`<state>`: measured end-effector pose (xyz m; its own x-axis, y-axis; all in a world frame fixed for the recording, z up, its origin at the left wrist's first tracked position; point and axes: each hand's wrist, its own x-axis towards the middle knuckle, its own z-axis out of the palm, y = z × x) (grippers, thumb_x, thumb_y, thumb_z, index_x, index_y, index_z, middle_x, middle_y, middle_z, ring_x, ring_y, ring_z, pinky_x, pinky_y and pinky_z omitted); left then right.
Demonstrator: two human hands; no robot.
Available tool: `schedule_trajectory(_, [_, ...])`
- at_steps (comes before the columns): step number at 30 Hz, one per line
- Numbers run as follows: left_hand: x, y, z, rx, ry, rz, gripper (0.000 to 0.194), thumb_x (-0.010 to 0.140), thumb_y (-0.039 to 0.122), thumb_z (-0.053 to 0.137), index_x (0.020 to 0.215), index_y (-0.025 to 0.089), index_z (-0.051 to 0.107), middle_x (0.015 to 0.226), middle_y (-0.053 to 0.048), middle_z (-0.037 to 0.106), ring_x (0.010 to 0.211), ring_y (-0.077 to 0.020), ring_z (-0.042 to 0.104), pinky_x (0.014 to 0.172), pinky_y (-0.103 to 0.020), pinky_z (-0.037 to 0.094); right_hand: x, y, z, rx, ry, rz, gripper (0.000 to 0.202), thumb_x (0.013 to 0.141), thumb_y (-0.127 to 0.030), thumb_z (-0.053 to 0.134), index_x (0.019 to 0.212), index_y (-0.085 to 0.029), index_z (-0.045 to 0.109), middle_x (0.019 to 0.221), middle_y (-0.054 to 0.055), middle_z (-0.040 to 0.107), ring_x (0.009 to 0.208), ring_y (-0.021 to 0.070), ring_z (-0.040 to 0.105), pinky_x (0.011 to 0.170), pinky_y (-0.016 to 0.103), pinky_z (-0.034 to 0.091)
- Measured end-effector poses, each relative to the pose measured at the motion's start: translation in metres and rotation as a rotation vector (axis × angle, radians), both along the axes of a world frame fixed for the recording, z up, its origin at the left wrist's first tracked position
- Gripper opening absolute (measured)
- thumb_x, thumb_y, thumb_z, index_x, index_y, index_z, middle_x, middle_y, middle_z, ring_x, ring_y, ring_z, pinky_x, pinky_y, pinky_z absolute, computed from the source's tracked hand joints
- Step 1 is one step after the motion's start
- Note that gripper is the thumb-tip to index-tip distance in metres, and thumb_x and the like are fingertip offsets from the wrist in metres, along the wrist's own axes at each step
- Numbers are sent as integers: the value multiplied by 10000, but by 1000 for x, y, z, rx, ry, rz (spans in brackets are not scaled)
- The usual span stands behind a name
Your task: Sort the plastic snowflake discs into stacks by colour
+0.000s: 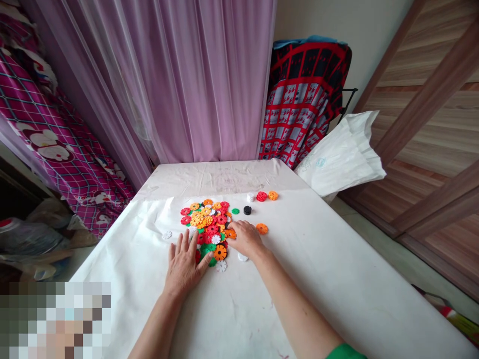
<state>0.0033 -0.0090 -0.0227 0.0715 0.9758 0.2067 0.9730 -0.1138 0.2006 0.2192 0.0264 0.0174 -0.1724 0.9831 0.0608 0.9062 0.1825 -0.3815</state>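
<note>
A heap of flat notched plastic discs in red, orange, green, white and black lies mid-table. My left hand rests at the heap's near left side, fingers spread, thumb by the green discs. My right hand is at the heap's right edge, fingers curled down by an orange disc; what its fingertips hold, if anything, is hidden. Behind it stand small stacks: white, red, orange and black. A green disc lies beside the black stack.
Single discs lie apart on the white-covered table: orange on the right, white on the left, and white under my right wrist. A white bag stands beyond the right edge. Purple curtains hang behind.
</note>
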Motion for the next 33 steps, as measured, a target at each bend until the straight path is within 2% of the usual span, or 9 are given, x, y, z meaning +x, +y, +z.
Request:
schedule_trajectory(4, [-17,9,5,-6,3,257,726,912,601,359,1472,144,433,1592,-190,326,1488,-361,249,1187,-596,153,-1,2,-6,-8,-1,-17,297,833,-302,635,1120,-226,650,1126,60,682,1085,224,582,902,322,405])
schedule_trajectory(6, [-24,14,7,-33,3,325,735,919,605,329,1460,120,439,1574,-201,356,1473,-368,279,1180,-617,151,0,2,-6,-10,-16,-18,295,837,-298,635,1122,-225,650,1127,66,682,1090,229,578,904,326,403])
schedule_trajectory(10, [-25,18,7,-65,4,235,652,932,579,328,1421,180,488,1559,-152,405,1461,-333,317,1184,-627,123,0,3,-5,-19,-16,-25,290,832,-292,643,1114,-221,650,1088,74,682,1071,228,587,902,324,411])
schedule_trajectory(15, [-5,19,4,-49,-50,80,598,941,546,355,1432,228,479,1538,-110,450,1454,-283,346,1199,-592,133,-1,4,-7,-35,101,-111,352,817,-267,652,1165,-223,637,1159,80,642,1020,206,623,880,306,448])
schedule_trajectory(20, [4,19,-1,1,-131,39,679,896,591,436,1441,189,470,1532,-147,448,1438,-308,374,1200,-567,185,18,14,-10,-50,385,-153,218,823,-146,567,983,-226,692,1055,36,697,853,145,657,797,258,489])
schedule_trajectory(24, [-5,21,-2,85,-313,54,605,889,586,438,1352,215,557,1520,-138,467,1410,-293,421,1189,-555,242,67,26,-14,-6,629,-289,193,805,-168,541,893,-223,703,885,5,730,803,145,665,738,243,504])
schedule_trajectory(27, [-16,22,1,146,-567,107,547,884,581,439,1250,221,627,1489,-120,507,1362,-269,483,1136,-454,382,100,30,-19,-8,734,-416,178,762,-183,554,851,-201,707,809,4,727,754,141,669,695,231,507])
schedule_trajectory(29, [-24,22,5,170,-707,216,522,889,567,436,1228,226,638,1478,-101,523,1350,-256,499,1099,-410,433,110,31,-23,-42,748,-467,168,737,-181,573,836,-191,710,791,6,727,737,138,669,681,227,507])
schedule_trajectory(33, [-33,22,14,165,-782,336,479,883,521,457,1212,229,645,1437,-75,571,1345,-260,505,1110,-409,429,110,30,-31,-101,733,-488,167,729,-162,590,833,-184,718,801,10,732,741,139,672,701,236,514])
